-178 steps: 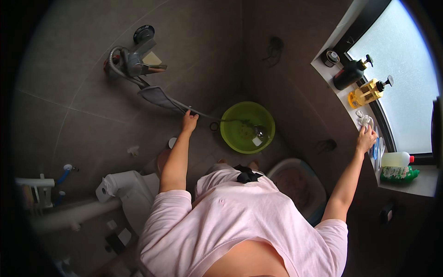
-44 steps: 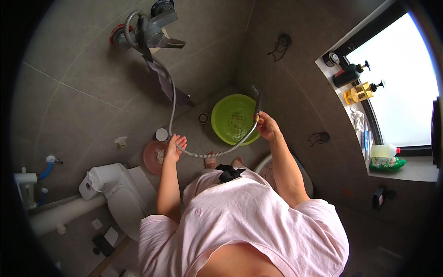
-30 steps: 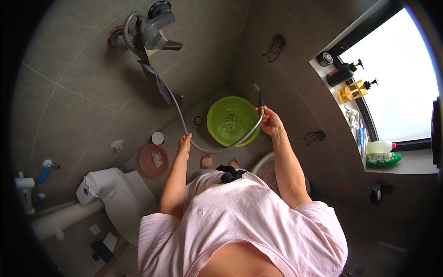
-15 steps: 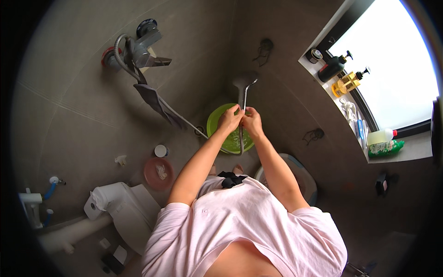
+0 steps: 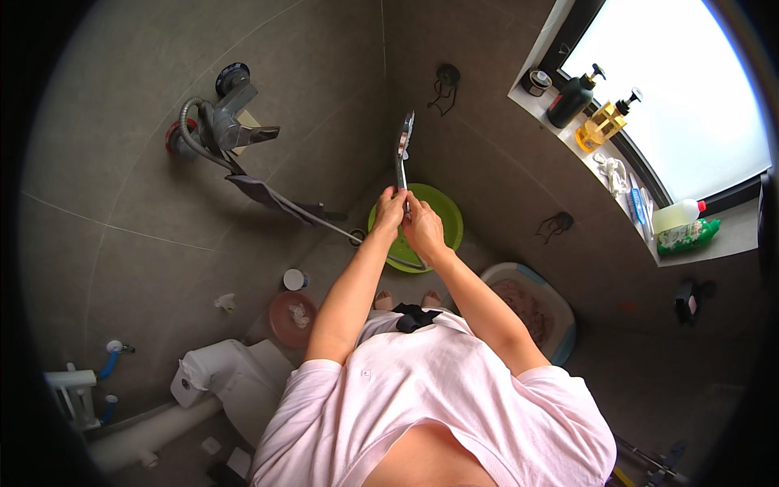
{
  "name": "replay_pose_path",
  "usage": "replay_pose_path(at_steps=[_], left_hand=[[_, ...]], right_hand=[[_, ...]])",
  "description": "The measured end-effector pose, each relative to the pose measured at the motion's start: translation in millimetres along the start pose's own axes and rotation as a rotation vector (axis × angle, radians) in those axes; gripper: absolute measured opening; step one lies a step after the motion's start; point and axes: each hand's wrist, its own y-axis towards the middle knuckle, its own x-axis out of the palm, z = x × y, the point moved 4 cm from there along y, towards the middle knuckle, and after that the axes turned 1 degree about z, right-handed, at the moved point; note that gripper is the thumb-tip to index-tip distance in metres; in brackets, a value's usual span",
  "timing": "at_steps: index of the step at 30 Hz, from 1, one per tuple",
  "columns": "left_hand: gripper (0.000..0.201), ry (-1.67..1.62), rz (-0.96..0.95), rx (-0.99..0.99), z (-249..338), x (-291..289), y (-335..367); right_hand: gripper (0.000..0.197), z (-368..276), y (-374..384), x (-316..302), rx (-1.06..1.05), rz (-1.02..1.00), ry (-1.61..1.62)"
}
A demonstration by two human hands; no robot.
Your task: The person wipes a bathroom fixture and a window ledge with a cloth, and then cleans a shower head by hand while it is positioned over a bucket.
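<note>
Both hands grip the handle of a handheld shower head [image 5: 403, 154], raised in front of me and seen nearly edge-on. My left hand [image 5: 390, 213] has its fingers round the handle from the left. From the right, my right hand [image 5: 423, 227] closes on the lower handle, its fingers partly hidden. Below them a round green basin [image 5: 451, 217] stands on the floor. A grey shower hose [image 5: 286, 201] runs from the wall mixer tap [image 5: 231, 126] down to the basin and on toward the hands. Dark cloth [image 5: 258, 190] hangs over the hose.
A pale tub [image 5: 565, 312] with wet cloth in it stands right of my feet. At left are a pink basin [image 5: 280, 326], a white cup [image 5: 294, 280] and a toilet [image 5: 243, 377]. Pump bottles [image 5: 571, 102] and a green bottle [image 5: 688, 235] line the windowsill [image 5: 730, 245].
The shower head has turned from showing its broad back to nearly edge-on and tilts slightly left. Both hands shifted a little on the handle. My view has also shifted slightly.
</note>
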Motion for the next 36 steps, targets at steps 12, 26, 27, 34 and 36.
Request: replay_pose_path(at_steps=[12, 26, 27, 34, 36], left_hand=[[0.034, -0.430, -0.271, -0.295, 19.5, -32.2, 5.2], [0.040, -0.284, -0.456, -0.321, 43.6, -40.7, -5.9], [0.039, -0.301, -0.451, -0.328, 46.6, -39.4, -8.4], [0.039, -0.276, -0.443, -0.303, 52.2, -29.4, -14.4], [0.039, -0.254, -0.425, -0.294, 51.7, -27.3, -15.7]], right_hand=[[0.040, 26.7, 11.4, -41.6, 0.113, -0.040, 0.200], [0.032, 40.4, 28.4, -62.4, 0.050, 0.082, 0.127], [0.032, 37.8, 31.9, -64.6, 0.053, 0.083, 0.129], [0.014, 11.3, 59.9, -72.2, -0.062, 0.279, 0.082], [0.013, 7.0, 64.9, -69.9, -0.082, 0.285, 0.065]])
